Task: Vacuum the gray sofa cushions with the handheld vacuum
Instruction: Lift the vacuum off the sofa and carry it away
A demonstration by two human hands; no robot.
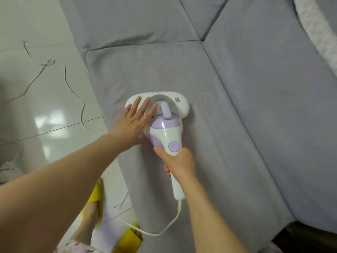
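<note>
A white and lilac handheld vacuum (165, 131) lies flat on the gray sofa seat cushion (191, 73), its wide head pointing toward the backrest. My right hand (177, 162) grips its white handle just behind the round lilac button. My left hand (135, 119) lies flat with straight fingers on the left side of the vacuum's head and dust cup. A cream power cord (164, 229) runs from the handle's end down over the cushion's front edge.
A second gray cushion (273, 88) adjoins on the right, with a white fluffy throw (317, 33) at the top right. The glossy white tile floor (36, 88) lies left, with thin cord across it. My feet in yellow slippers (127, 240) stand by the sofa's front.
</note>
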